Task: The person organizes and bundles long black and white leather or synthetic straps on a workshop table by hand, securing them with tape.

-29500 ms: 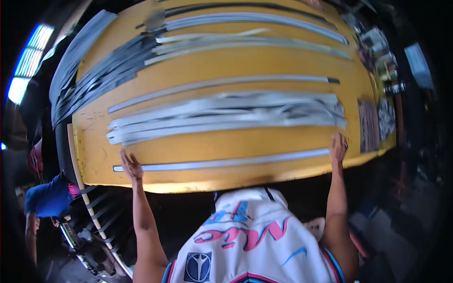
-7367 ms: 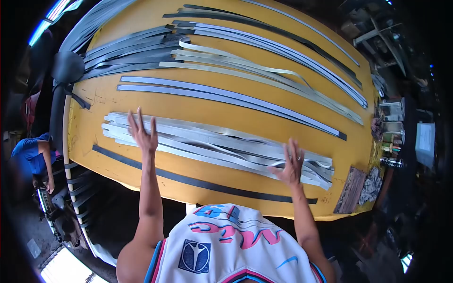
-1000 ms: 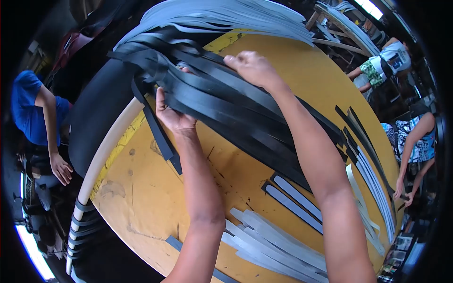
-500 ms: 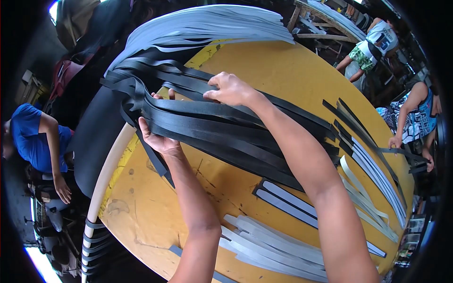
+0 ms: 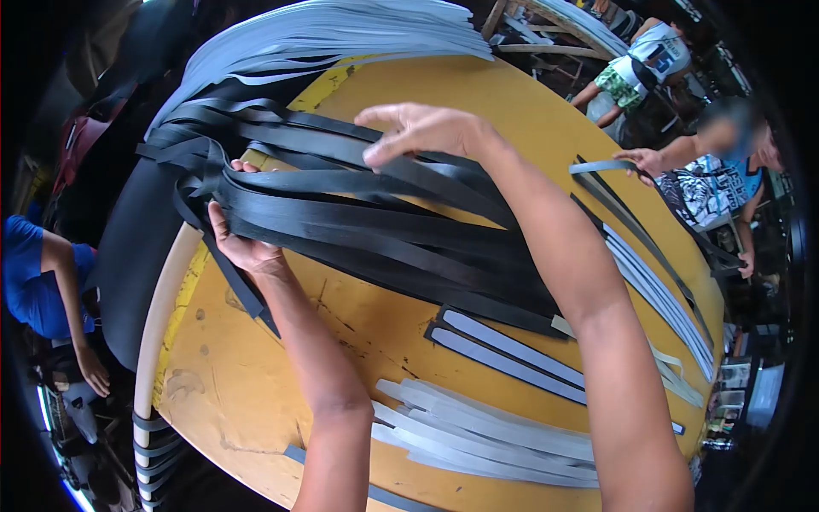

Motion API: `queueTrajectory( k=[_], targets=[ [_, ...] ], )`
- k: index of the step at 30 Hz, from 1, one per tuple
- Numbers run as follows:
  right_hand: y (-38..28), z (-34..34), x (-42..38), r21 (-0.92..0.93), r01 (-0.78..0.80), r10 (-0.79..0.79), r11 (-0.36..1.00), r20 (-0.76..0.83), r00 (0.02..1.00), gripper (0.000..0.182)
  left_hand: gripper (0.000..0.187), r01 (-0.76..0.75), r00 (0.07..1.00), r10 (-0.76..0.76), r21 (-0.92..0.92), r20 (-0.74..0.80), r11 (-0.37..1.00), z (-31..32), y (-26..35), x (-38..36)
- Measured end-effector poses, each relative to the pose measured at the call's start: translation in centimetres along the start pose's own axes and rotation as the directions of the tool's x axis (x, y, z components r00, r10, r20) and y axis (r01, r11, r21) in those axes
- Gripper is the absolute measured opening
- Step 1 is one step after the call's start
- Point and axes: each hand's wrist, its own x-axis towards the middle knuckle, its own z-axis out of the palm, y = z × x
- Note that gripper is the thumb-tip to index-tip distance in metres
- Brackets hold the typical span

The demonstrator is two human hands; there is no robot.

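My left hand (image 5: 247, 243) is wrapped from below round a bundle of long black strips (image 5: 341, 218), near their gathered end at the left of the yellow table (image 5: 299, 384). Its thumb is on the near side, and fingertips show on the far side. My right hand (image 5: 418, 132) is over the far strips of the bundle, with its fingers apart and extended to the left. One black strip runs close under its thumb and fingers; whether they touch cannot be made out.
Pale grey strips (image 5: 341, 38) lie in a heap at the back. White strips (image 5: 486, 439) and two light pieces on black backing (image 5: 512, 354) lie nearer. A co-worker's hand (image 5: 644, 164) holds a strip at the right. Another person in blue (image 5: 43, 273) is at the left.
The view has shifted, moving the table leftward in it. My right hand has opened wider above the strips. The co-worker at the right has reached over the table edge and lifted a strip end.
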Motion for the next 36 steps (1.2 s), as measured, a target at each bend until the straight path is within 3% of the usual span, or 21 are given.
queueTrajectory(
  k=[1,4,5,10,12,13,14,17,18,20,24,28,30,36],
  targets=[
    [0.6,-0.1,-0.7,0.072,-0.110,0.101,0.991,0.112,0.989,0.097,0.063,-0.011,1.000,0.011,0.023,-0.005,1.000,0.1,-0.2,0.0],
    [1.9,-0.3,-2.8,-0.106,-0.088,0.107,0.990,0.187,0.977,0.076,0.061,-0.011,1.000,0.010,0.041,0.002,0.999,0.5,-0.7,0.1],
    [1.9,-0.3,-3.5,-0.094,-0.104,0.119,0.990,0.167,0.979,0.055,0.059,0.000,1.000,-0.001,0.048,0.018,0.999,0.6,-0.8,0.1],
    [1.2,-1.9,-5.1,-0.169,-0.056,0.073,0.984,0.092,0.993,0.043,0.058,-0.021,0.998,0.025,0.075,-0.061,0.997,1.0,-0.9,0.0],
    [1.7,-3.0,-5.7,0.098,-0.043,0.042,0.994,0.007,0.999,0.049,0.058,-0.009,0.999,0.010,0.044,-0.041,0.999,0.8,-0.7,0.1],
    [1.1,-3.2,-6.4,0.125,-0.082,0.091,0.989,-0.064,0.994,0.044,0.058,0.001,0.999,-0.001,0.016,-0.042,1.000,0.9,-0.6,0.1],
    [1.2,-3.7,-6.8,0.120,-0.086,0.094,0.989,-0.067,0.993,0.044,0.058,0.002,0.999,-0.002,0.009,-0.040,1.000,1.0,-0.7,0.2],
    [2.6,-5.4,-7.8,0.440,-0.007,-0.001,0.898,0.019,1.000,0.020,0.058,0.003,1.000,-0.003,-0.008,-0.019,1.000,0.9,-0.7,0.2],
    [3.1,-5.8,-8.0,0.439,-0.008,-0.001,0.898,0.020,1.000,0.020,0.058,0.002,1.000,-0.003,-0.009,-0.019,1.000,0.9,-0.6,0.2],
    [3.8,-6.5,-8.2,0.612,-0.060,0.049,0.788,0.035,0.998,0.018,0.059,-0.009,0.999,0.008,-0.025,-0.038,1.000,1.0,-0.4,0.2],
    [4.2,-7.6,-8.5,0.428,-0.190,0.179,0.884,0.066,0.982,0.037,0.061,0.001,0.999,-0.002,-0.034,-0.037,0.999,1.0,-0.3,0.1],
    [5.4,-7.7,-10.9,0.436,-0.234,0.183,0.869,0.157,0.971,0.038,0.061,-0.016,0.999,0.015,-0.039,-0.031,0.999,0.8,-0.1,0.2],
    [6.0,-7.9,-12.2,0.295,-0.316,0.291,0.902,0.125,0.948,0.032,0.061,-0.014,1.000,0.013,-0.044,-0.026,0.999,0.9,0.1,0.2],
    [4.5,-8.3,-13.0,0.229,-0.182,0.182,0.956,0.022,0.983,0.030,0.062,-0.011,1.000,0.011,-0.023,-0.017,1.000,0.7,0.1,0.1]
  ],
)
